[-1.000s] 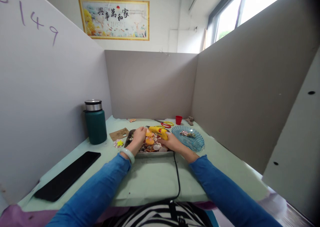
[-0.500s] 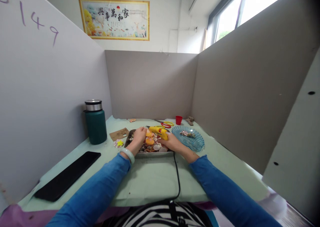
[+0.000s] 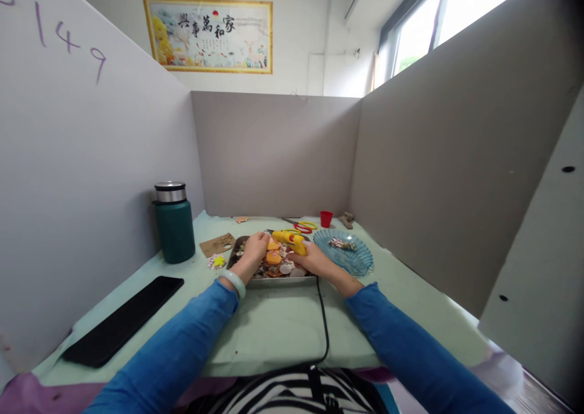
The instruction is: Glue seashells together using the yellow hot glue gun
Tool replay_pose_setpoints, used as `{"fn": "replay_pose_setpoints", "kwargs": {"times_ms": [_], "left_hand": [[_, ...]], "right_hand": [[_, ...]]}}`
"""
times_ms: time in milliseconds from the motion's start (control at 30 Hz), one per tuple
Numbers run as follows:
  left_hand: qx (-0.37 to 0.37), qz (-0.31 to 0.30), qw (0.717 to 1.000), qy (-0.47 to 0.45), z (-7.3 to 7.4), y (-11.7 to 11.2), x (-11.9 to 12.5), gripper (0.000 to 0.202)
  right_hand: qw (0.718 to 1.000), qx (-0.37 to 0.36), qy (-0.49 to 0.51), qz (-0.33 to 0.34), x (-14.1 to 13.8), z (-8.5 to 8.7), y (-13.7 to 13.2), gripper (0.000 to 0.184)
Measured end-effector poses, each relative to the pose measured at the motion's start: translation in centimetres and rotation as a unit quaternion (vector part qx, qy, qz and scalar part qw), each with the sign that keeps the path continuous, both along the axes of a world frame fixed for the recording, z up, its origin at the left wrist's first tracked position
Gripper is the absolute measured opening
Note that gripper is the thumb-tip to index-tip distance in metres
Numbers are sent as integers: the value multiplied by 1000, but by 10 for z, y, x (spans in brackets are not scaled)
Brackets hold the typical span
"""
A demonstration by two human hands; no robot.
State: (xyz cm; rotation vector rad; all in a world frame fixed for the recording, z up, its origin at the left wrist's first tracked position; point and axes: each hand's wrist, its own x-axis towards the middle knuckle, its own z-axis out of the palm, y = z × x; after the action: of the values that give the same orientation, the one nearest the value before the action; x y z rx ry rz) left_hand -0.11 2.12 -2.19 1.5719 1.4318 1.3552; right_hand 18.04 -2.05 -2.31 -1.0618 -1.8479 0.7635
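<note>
A yellow hot glue gun [image 3: 292, 241] is gripped in my right hand [image 3: 314, 261], its nozzle pointing left over the tray. My left hand [image 3: 256, 250] is closed in a pinch at the tray's left side, close to the nozzle. At its fingertips shows a small orange piece [image 3: 273, 244], partly hidden by the fingers and gun. Below both hands, the metal tray [image 3: 278, 282] holds shells, pebbles and another orange piece [image 3: 274, 258]. From the right hand a black cord [image 3: 325, 317] runs down to the table's front edge.
Left of the tray are a brown card [image 3: 214, 245], a flower-shaped piece [image 3: 218, 261], a black phone [image 3: 125, 321] and a green bottle [image 3: 175, 228]. Behind lie scissors [image 3: 305, 226] and a red cup [image 3: 326, 219]. A blue glass plate [image 3: 360, 259] holds small bits at right. Grey partitions [image 3: 278, 152] enclose the table.
Hardly anything differs. Both hands keep their places, with at most a tiny shift of the orange piece at the left fingertips.
</note>
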Motion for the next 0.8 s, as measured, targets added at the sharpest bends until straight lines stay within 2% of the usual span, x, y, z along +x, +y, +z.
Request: {"fn": "replay_pose_setpoints", "kwargs": {"times_ms": [800], "left_hand": [[30, 9, 998, 52, -2, 2, 0, 19]], "right_hand": [[1000, -5, 2, 4, -1, -3, 3, 22]]}}
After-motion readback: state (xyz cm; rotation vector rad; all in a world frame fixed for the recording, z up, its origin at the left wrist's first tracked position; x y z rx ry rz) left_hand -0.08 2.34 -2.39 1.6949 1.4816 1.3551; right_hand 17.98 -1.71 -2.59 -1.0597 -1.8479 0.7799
